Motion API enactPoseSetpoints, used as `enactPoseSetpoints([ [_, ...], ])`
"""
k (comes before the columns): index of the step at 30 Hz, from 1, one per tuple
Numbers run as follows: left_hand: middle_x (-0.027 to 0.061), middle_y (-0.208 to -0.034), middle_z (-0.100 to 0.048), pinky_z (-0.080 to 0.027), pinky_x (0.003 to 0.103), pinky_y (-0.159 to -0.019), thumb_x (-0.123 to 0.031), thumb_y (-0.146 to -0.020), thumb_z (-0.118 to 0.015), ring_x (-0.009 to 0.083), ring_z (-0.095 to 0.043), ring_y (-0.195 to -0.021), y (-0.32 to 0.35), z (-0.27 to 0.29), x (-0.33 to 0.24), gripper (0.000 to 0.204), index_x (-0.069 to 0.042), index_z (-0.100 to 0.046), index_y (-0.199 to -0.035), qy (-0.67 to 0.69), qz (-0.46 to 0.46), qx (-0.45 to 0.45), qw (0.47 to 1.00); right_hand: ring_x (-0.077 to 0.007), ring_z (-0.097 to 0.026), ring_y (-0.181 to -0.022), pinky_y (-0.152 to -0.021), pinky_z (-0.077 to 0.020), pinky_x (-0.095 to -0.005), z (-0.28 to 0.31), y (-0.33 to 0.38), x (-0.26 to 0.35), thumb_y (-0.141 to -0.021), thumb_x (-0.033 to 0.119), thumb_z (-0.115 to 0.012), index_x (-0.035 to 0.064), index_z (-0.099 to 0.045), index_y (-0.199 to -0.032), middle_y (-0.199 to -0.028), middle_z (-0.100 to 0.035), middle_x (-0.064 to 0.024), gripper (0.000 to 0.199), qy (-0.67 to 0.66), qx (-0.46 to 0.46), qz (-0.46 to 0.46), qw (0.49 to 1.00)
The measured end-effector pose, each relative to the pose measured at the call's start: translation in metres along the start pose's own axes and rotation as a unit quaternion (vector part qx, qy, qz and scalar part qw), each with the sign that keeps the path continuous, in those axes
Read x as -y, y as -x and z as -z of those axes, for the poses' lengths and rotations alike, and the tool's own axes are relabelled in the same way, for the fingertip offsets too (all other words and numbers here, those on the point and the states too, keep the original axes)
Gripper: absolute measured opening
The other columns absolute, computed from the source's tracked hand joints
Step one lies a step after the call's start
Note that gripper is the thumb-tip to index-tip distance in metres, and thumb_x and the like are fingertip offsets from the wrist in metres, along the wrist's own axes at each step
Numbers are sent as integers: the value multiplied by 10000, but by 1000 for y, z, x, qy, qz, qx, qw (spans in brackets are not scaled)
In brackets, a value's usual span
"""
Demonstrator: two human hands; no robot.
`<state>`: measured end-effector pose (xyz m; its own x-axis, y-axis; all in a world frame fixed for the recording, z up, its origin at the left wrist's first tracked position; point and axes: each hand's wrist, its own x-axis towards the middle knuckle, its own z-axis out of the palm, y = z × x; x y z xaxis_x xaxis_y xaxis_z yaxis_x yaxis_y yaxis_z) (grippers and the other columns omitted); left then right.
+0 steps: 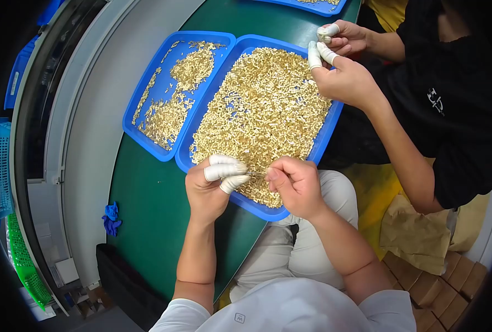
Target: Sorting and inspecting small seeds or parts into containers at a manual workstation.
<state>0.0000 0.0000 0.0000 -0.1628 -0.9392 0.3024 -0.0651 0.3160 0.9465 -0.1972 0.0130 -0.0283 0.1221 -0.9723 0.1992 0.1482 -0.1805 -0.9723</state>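
Observation:
Over the near edge of a large blue tray (pixel 323 145) both my hands come together. My left hand (pixel 210 185) wears white finger cots on its thumb and fingers and pinches one end of a thin metal pin-like piece (pixel 255 174). Bare fingers of my right hand (pixel 297 185) close on the other end of that piece. Heaped in the tray beneath are a great many small gold-coloured metal parts (pixel 262 105). Left of it, a smaller blue tray (pixel 128 119) carries looser piles of the same kind of parts.
At the right a co-worker in black holds both hands (pixel 343 66), with white finger cots, over the large tray's far corner. A crumpled blue glove (pixel 111 219) lies on the green table (pixel 146 191). Brown paper (pixel 416 235) and cardboard boxes (pixel 439 293) are at lower right.

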Motion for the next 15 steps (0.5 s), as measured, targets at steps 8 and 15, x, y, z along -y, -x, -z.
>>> enactPoseSetpoints([
  [8, 99, -795, -712, -523, 270, -645, 40, -713, -825, 173, -670, -720, -7, 1, -13, 167, 13, -738, -852, -224, -42, 16, 974, -94, -599, -558, -512, -458, -244, -1, -2, -1, -971, 75, -594, -18, -634, -807, -635, -625, -51, 192, 26, 19, -14, 999],
  [15, 107, -803, -717, -521, 287, -638, -142, -789, -816, 186, -675, -718, -5, 6, -7, 175, 5, -743, -851, -183, 29, 72, 980, -90, -592, -551, -512, -454, -241, -1, -2, 1, -973, 75, -587, -17, -634, -805, -628, -622, -51, 198, 47, 54, 0, 997],
])
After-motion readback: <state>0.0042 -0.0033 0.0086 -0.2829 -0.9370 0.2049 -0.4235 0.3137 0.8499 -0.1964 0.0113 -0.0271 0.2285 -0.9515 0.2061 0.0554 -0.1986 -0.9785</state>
